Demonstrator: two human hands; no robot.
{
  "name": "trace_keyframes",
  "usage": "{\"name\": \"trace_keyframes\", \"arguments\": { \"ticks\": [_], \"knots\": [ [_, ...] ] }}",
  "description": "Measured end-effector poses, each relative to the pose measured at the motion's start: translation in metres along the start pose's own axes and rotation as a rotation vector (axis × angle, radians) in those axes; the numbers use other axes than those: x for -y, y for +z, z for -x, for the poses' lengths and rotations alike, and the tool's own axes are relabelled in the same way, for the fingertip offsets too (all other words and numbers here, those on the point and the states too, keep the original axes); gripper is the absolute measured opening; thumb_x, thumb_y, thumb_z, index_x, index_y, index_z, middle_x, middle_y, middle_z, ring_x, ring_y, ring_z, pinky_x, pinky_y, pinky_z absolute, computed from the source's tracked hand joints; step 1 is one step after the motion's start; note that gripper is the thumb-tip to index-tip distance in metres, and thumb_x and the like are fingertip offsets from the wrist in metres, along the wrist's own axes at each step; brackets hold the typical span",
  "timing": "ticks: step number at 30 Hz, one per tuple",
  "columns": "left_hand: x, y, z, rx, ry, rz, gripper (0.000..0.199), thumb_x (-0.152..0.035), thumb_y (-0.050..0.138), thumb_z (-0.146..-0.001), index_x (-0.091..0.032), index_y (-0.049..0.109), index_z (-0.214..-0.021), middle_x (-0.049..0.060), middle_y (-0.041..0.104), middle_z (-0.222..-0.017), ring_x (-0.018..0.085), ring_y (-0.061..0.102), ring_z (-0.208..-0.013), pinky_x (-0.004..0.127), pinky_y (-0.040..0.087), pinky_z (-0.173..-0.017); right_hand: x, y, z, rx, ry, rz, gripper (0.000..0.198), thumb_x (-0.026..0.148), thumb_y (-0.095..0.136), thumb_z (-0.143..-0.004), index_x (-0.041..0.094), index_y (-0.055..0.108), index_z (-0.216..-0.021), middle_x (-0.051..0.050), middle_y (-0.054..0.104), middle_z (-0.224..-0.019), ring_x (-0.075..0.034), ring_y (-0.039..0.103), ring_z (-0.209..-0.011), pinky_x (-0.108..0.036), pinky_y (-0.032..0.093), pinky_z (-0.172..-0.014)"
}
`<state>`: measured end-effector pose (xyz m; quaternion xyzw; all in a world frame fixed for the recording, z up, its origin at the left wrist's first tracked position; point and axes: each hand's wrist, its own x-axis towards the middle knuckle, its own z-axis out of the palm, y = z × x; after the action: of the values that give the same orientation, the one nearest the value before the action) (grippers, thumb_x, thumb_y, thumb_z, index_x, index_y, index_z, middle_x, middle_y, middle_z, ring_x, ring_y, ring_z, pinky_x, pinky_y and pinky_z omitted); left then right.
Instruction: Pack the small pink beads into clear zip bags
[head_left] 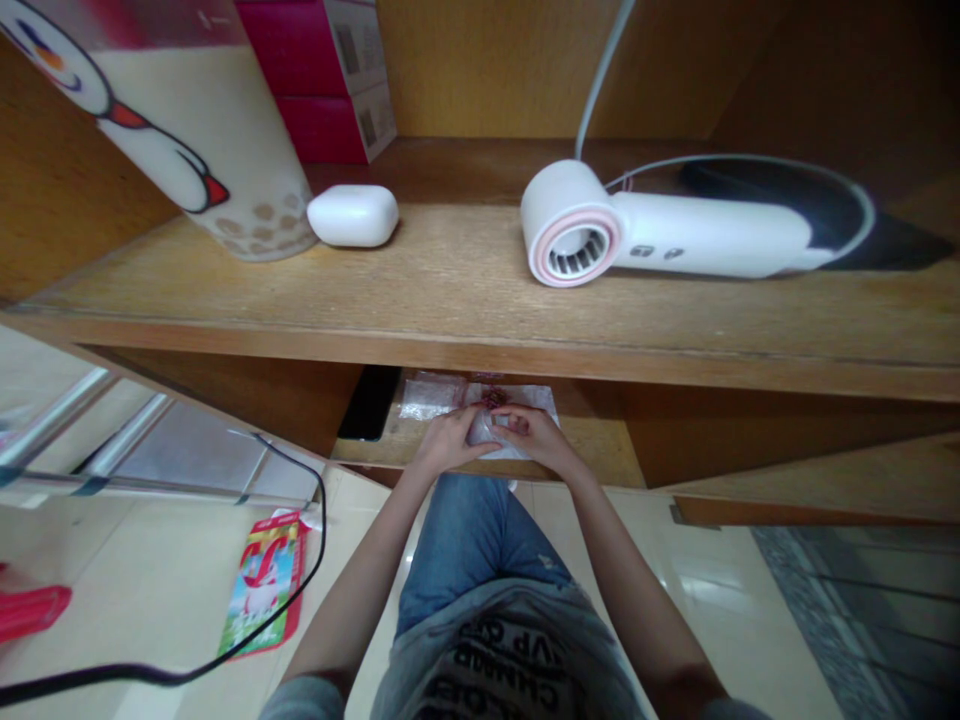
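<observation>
One small clear bag [480, 428] at the lower shelf [600, 435]

Leftmost on this shelf lies a black phone [370, 403], its long axis running away from the person. Next comes a flat clear packet [429, 397]. The left hand [450, 440] has its fingers around the left side of the bag, which is over a white sheet [541, 396]. The bag looks light, limp and slippery, probably best pinched by its edge. Its long axis seems to run away from the person; which end opens cannot be told. Just beyond it sits a reddish clump [493, 398]. The right hand [536, 435] curls its fingers beside the bag, a narrow gap between them; whether they grip its edge is unclear.
</observation>
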<state>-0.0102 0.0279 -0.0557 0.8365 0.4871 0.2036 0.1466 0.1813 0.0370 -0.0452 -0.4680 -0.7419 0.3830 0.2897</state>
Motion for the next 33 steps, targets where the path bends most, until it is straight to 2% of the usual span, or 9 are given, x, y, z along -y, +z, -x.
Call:
{"name": "trace_keyframes", "arguments": {
  "ticks": [4,7,12,16,18,25,27,30,33],
  "knots": [
    [0.0,0.0,0.001,-0.016,0.002,0.009,0.059,-0.059,0.051,-0.074,-0.017,0.049,-0.115,0.01,0.065,-0.1,0.025,0.063,-0.087,0.033,0.048,-0.073,0.0,0.003,0.0,-0.011,0.01,-0.033,0.034,0.041,0.055,-0.078,0.02,0.064,-0.103,0.0,0.059,-0.066,-0.011,0.048,-0.056,-0.021,0.034,-0.051],
    [0.0,0.0,0.001,-0.013,0.01,-0.003,0.058,-0.059,0.052,-0.074,-0.016,0.05,-0.113,0.01,0.065,-0.098,0.025,0.063,-0.087,0.034,0.048,-0.073,0.001,0.005,0.003,-0.029,0.029,-0.041,0.031,0.043,0.053,-0.08,0.019,0.066,-0.095,0.0,0.06,-0.066,-0.011,0.048,-0.056,-0.022,0.034,-0.051],
    [0.001,0.001,0.001,-0.007,0.009,-0.005,0.058,-0.058,0.052,-0.074,-0.016,0.05,-0.114,0.01,0.065,-0.099,0.025,0.063,-0.087,0.035,0.048,-0.074,0.008,0.01,0.007,0.065,-0.006,0.005,0.023,0.038,0.053,-0.08,0.019,0.066,-0.084,0.0,0.06,-0.064,-0.011,0.05,-0.057,-0.021,0.034,-0.052],
    [0.005,0.003,0.004,-0.092,0.028,0.083,0.074,-0.06,0.059,-0.067,-0.017,0.042,-0.124,0.012,0.06,-0.109,0.025,0.059,-0.095,0.036,0.046,-0.082,0.02,0.003,0.006,0.027,-0.011,0.086,0.02,0.034,0.051,-0.082,0.019,0.064,-0.081,0.001,0.059,-0.063,-0.011,0.05,-0.056,-0.021,0.034,-0.053],
    [0.009,0.004,0.007,-0.169,0.017,0.132,0.075,-0.059,0.06,-0.066,-0.015,0.042,-0.125,0.013,0.06,-0.107,0.024,0.059,-0.094,0.036,0.046,-0.081,0.031,-0.006,0.007,-0.016,-0.033,0.187,0.021,0.035,0.049,-0.083,0.02,0.064,-0.081,0.0,0.06,-0.066,-0.013,0.052,-0.06,-0.022,0.036,-0.057],
    [0.008,-0.003,0.005,-0.353,-0.087,0.211,0.043,-0.046,0.053,-0.078,-0.014,0.056,-0.107,0.004,0.059,-0.075,0.016,0.055,-0.071,0.028,0.046,-0.069,0.066,-0.042,0.013,-0.123,-0.081,0.403,0.024,0.033,0.043,-0.087,0.023,0.064,-0.09,-0.005,0.063,-0.097,-0.018,0.057,-0.09,-0.027,0.04,-0.079],
    [0.002,-0.009,-0.001,-0.379,-0.12,0.244,0.04,-0.045,0.054,-0.078,-0.015,0.057,-0.106,0.005,0.06,-0.079,0.016,0.056,-0.073,0.028,0.045,-0.07,0.071,-0.047,0.014,-0.116,-0.104,0.397,0.025,0.033,0.041,-0.088,0.023,0.064,-0.091,-0.006,0.063,-0.098,-0.019,0.056,-0.092,-0.028,0.039,-0.08],
    [-0.01,-0.015,-0.01,-0.371,-0.129,0.369,0.036,-0.044,0.053,-0.079,-0.017,0.06,-0.103,0.008,0.06,-0.097,0.017,0.056,-0.085,0.028,0.046,-0.072,0.074,-0.049,0.015,-0.115,-0.117,0.33,0.025,0.033,0.041,-0.088,0.022,0.063,-0.091,-0.005,0.065,-0.096,-0.019,0.057,-0.089,-0.027,0.04,-0.078],
    [-0.021,-0.015,-0.012,-0.38,-0.175,0.568,0.03,-0.042,0.052,-0.081,-0.017,0.063,-0.092,0.007,0.063,-0.094,0.017,0.057,-0.086,0.027,0.046,-0.071,0.071,-0.047,0.016,-0.123,-0.092,0.249,0.024,0.034,0.042,-0.088,0.022,0.063,-0.091,-0.003,0.066,-0.087,-0.016,0.058,-0.074,-0.025,0.041,-0.068]
  ]
}}
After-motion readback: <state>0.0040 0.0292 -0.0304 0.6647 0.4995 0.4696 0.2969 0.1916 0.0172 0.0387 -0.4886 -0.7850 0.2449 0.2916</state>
